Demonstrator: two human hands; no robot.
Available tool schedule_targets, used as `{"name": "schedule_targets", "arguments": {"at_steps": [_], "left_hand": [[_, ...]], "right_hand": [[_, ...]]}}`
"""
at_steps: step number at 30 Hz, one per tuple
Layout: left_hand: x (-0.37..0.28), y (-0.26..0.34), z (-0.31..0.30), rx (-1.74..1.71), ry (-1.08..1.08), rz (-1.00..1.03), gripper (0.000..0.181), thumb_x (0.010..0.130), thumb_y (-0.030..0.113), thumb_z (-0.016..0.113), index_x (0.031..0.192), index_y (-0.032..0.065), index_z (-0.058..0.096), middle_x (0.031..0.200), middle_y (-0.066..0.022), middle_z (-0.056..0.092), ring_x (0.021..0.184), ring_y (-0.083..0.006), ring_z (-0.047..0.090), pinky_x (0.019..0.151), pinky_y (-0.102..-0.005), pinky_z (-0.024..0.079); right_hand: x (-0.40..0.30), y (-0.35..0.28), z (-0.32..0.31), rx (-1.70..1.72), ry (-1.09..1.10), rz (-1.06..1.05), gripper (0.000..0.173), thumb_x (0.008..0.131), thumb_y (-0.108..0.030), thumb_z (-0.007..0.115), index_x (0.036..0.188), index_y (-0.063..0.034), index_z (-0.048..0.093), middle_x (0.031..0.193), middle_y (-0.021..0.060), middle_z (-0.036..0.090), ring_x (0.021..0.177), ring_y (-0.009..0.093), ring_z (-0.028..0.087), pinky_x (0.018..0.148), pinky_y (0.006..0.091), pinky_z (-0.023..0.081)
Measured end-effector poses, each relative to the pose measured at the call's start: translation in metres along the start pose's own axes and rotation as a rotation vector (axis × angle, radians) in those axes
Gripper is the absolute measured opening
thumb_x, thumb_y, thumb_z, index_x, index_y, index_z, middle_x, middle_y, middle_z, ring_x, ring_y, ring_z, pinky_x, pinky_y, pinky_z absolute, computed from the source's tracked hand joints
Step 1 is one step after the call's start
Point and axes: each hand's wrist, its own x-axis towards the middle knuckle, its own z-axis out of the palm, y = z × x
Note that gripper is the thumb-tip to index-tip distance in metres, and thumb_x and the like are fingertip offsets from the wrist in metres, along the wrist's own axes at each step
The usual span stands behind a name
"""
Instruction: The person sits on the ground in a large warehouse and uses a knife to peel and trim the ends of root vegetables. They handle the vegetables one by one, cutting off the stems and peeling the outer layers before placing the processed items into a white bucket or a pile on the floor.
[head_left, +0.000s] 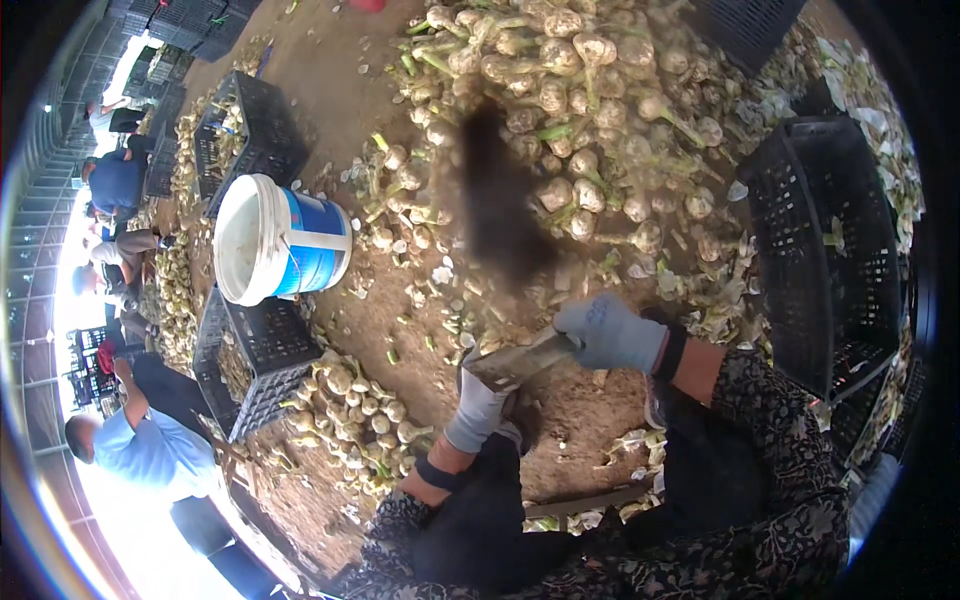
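My right hand (611, 331), in a pale grey-blue glove, is closed around the narrow end of a flat, dirty grey-brown tool (521, 361), blade-like in shape. The tool slants down to my left hand (478, 409), gloved in pale grey, which is at its wide end; whether those fingers grip it or something beneath is hidden. Beyond my hands, a large heap of garlic bulbs with stalks (589, 196) is spread over the dirt floor. A smaller pile of trimmed garlic bulbs (356, 409) lies to the left of my left hand.
A white bucket with a blue label (311, 244) lies tilted beside black plastic crates (274, 337) on the left. Another black crate (821, 255) stands at right. A person in a light blue shirt (154, 454) sits at lower left, others farther back. A dark blur hides part of the heap.
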Motion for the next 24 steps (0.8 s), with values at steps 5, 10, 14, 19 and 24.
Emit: {"name": "schedule_targets", "arguments": {"at_steps": [5, 10, 14, 19, 24], "left_hand": [[0.003, -0.017, 0.009, -0.041, 0.331, 0.107, 0.093, 0.076, 0.005, 0.074, 0.144, 0.0022, 0.012, 0.112, -0.0106, 0.056, 0.1, -0.0192, 0.059, 0.086, -0.0349, 0.052], [0.009, -0.035, 0.015, 0.225, 0.314, 0.25, 0.097, 0.076, 0.006, 0.075, 0.145, 0.0062, 0.007, 0.111, -0.0126, 0.056, 0.1, -0.0207, 0.059, 0.086, -0.0348, 0.052], [0.004, -0.036, 0.014, -0.296, 0.341, 0.154, 0.092, 0.074, 0.004, 0.076, 0.142, 0.0036, 0.014, 0.108, -0.0121, 0.058, 0.099, -0.0196, 0.06, 0.084, -0.0334, 0.052], [-0.004, -0.034, 0.005, 0.06, 0.312, 0.103, 0.079, 0.07, 0.0, 0.077, 0.133, -0.0023, 0.029, 0.108, -0.0123, 0.06, 0.098, -0.0198, 0.061, 0.082, -0.0327, 0.053], [-0.003, 0.004, 0.02, 0.028, 0.419, 0.166, 0.071, 0.066, 0.017, 0.082, 0.122, -0.0041, 0.043, 0.101, -0.0109, 0.064, 0.091, -0.0195, 0.063, 0.08, -0.0315, 0.053]], "right_hand": [[-0.003, -0.025, -0.006, -0.01, 0.127, 0.063, 0.018, 0.065, -0.014, 0.065, 0.08, -0.0097, 0.056, 0.077, 0.0092, 0.058, 0.071, 0.032, 0.06, 0.059, 0.0436, 0.046], [0.011, -0.036, 0.001, 0.071, 0.207, 0.031, 0.02, 0.064, -0.014, 0.067, 0.08, -0.0091, 0.057, 0.075, 0.0089, 0.057, 0.069, 0.032, 0.06, 0.059, 0.0444, 0.047], [0.016, -0.034, 0.011, 0.069, 0.197, 0.016, 0.023, 0.062, -0.014, 0.068, 0.082, -0.0093, 0.057, 0.077, 0.0096, 0.057, 0.071, 0.033, 0.06, 0.061, 0.0439, 0.048], [0.021, -0.02, 0.017, 0.076, 0.132, 0.001, 0.027, 0.06, -0.013, 0.068, 0.084, -0.011, 0.056, 0.079, 0.0102, 0.057, 0.074, 0.032, 0.06, 0.063, 0.043, 0.049], [0.024, -0.003, 0.021, 0.077, 0.034, 0.22, 0.017, 0.073, -0.017, 0.063, 0.088, -0.0095, 0.059, 0.088, 0.0109, 0.062, 0.078, 0.03, 0.063, 0.066, 0.0414, 0.051]]}}
